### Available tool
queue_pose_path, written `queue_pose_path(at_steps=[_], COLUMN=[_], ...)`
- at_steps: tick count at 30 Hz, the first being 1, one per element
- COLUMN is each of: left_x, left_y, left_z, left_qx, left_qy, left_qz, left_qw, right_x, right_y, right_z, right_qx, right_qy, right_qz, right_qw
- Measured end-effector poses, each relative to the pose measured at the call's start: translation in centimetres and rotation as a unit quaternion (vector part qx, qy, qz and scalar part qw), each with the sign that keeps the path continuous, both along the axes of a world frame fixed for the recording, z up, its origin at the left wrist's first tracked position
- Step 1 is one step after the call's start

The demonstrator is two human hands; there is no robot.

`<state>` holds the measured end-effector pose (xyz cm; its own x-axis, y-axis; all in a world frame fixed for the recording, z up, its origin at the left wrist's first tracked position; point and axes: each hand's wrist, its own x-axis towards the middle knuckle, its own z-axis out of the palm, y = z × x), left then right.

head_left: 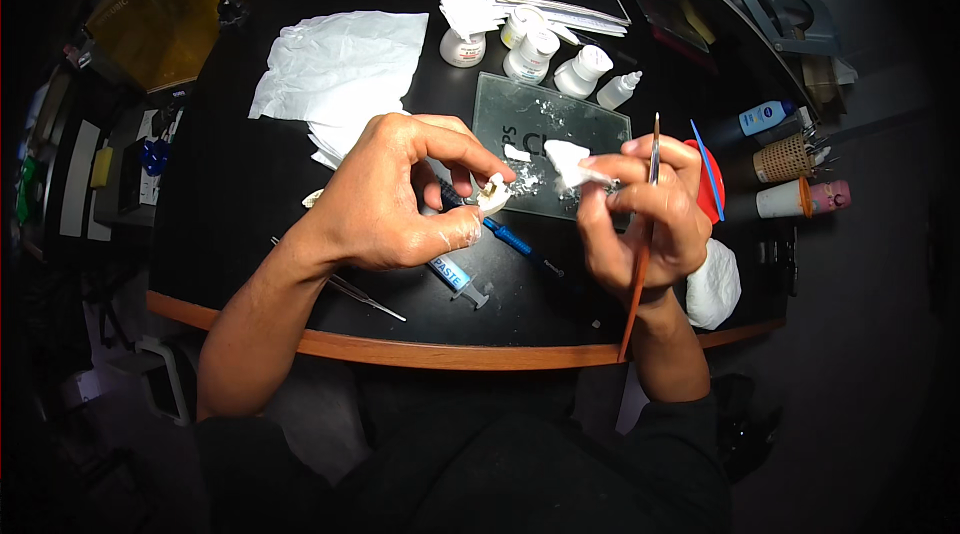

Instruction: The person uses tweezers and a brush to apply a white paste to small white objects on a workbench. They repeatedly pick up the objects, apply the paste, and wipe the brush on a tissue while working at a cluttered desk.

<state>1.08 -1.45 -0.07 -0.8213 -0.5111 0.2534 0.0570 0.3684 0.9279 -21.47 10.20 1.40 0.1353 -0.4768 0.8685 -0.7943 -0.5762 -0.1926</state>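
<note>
The left hand pinches a small cream-white piece between thumb and fingertips, near the middle of the black table. The right hand sits just at 3 o'clock of it, fingers pressed together on a folded white tissue whose tip points toward the piece; the two are near but apart. The same hand also grips a thin brown brush, nearly upright, its tip at 12 o'clock and its handle running down past the wrist to the table's wooden edge.

Under the hands, at 6 o'clock of the piece, lie a blue-handled tool and a labelled syringe. A slim metal tool lies at 7 o'clock, partly covered by the left forearm. Behind the hands, at 12 o'clock, a glass slab carries white smears and crumbs. A spread of white paper towel lies at 10 o'clock.

At 12 to 1 o'clock beyond the slab stand four white jars and a small dropper bottle; their contents cannot be seen. A red dish stands just behind the right hand at 3 o'clock, with a crumpled white wad below it. Farther right, a woven cup holds tools, beside a pale cup and a blue-capped bottle.
</note>
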Motion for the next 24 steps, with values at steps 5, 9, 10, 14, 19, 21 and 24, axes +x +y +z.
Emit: queue_pose_path(at_steps=[5,9,10,14,19,21,24], left_x=[-0.04,-0.19,-0.19,-0.14,-0.06,-0.04,0.12], left_y=[-0.02,0.07,0.09,0.2,0.27,0.26,0.17], left_z=[-0.23,-0.34,-0.28,-0.21,-0.22,-0.19,-0.1], left_qx=[-0.003,-0.007,-0.006,-0.002,0.005,0.008,0.011], left_qy=[0.006,-0.001,-0.004,-0.005,-0.002,-0.002,-0.007], left_qz=[-0.019,-0.019,-0.02,-0.02,-0.022,-0.021,-0.02], left_qw=[1.0,1.0,1.0,1.0,1.0,1.0,1.0], right_x=[1.24,1.15,1.21,1.26,1.31,1.36,1.46], right_y=[0.99,1.1,1.0,0.9,0.82,0.8,0.79], right_z=[-0.4,-0.41,-0.46,-0.69,-0.75,-0.79,-0.83], right_qx=[-0.002,-0.003,-0.002,0.0,0.003,0.004,0.01], right_qy=[0.027,0.03,0.028,0.032,0.039,0.036,0.037], right_qz=[0.047,0.04,0.04,0.043,0.047,0.049,0.054], right_qw=[0.999,0.999,0.999,0.999,0.998,0.998,0.998])
